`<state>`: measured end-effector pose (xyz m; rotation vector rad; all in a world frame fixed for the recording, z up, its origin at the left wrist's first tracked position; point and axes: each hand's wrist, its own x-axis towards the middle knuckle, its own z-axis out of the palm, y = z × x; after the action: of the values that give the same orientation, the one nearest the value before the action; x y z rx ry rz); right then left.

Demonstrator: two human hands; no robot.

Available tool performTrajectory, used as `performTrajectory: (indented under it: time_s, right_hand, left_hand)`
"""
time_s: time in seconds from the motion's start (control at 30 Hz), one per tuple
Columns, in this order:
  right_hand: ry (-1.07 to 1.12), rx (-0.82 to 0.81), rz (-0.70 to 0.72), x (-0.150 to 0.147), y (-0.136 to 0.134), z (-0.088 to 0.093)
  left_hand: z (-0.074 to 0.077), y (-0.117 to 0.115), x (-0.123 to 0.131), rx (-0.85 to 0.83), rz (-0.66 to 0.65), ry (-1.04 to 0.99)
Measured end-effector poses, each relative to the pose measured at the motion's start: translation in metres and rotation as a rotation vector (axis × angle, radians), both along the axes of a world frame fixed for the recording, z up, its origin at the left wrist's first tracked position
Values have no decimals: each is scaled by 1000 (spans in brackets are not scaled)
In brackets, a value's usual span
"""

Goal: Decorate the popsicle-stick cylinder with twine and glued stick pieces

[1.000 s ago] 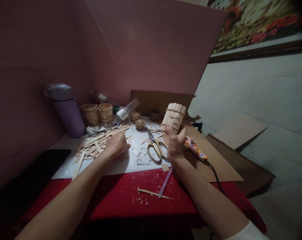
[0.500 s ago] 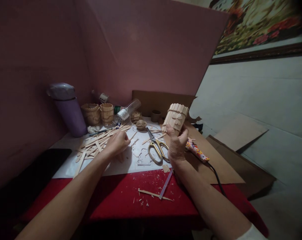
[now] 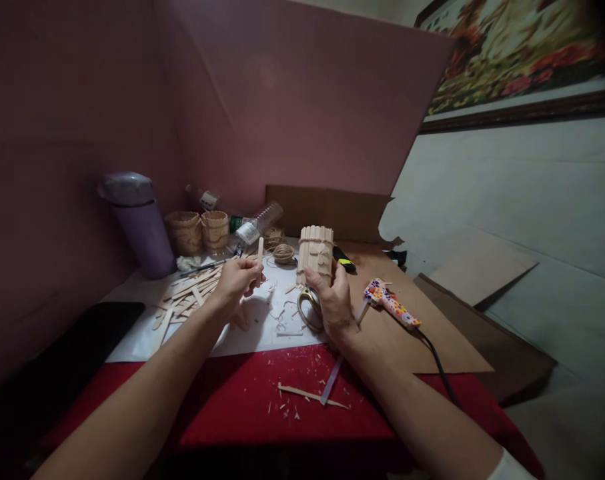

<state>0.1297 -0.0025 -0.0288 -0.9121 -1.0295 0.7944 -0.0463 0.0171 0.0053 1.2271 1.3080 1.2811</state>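
Observation:
My left hand pinches a short wooden stick, which points upward above the white sheet. In my right hand is a cup made of wooden sticks, upright, with a twine band near its top and a flower shape on its side. My right thumb lies against the lower front of the cup; the other fingers are mostly behind it. Gold-handled scissors lie beneath, partly hidden by the cup and hand. Loose wooden sticks are piled to the left of my left hand.
A patterned glue gun with a black cord lies on cardboard at the right. Twine, a plastic bottle, two finished cups and a purple tumbler stand or lie behind. Scraps dot the red cloth.
The cup in my right hand has moved left and slightly down, and is more upright. My left hand has risen slightly, with a stick now showing in its fingers.

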Motion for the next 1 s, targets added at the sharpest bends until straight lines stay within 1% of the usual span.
performTrajectory:
  time_s: [0.17,0.33,0.63,1.0]
  right_hand:
    - [-23,-4,67,-2,-5,2]
    - [-49,-15,51,-2,-5,2]
    - [-84,-12,61,-4,-6,0]
    - [-101,-15,39,-5,-6,1]
  left_hand:
    - [2,-4,2,-2,-40,-131]
    - [1,-6,2,16,-44,-188]
    - [0,-3,3,24,12,-213]
    - [-1,-4,2,28,-10,-211]
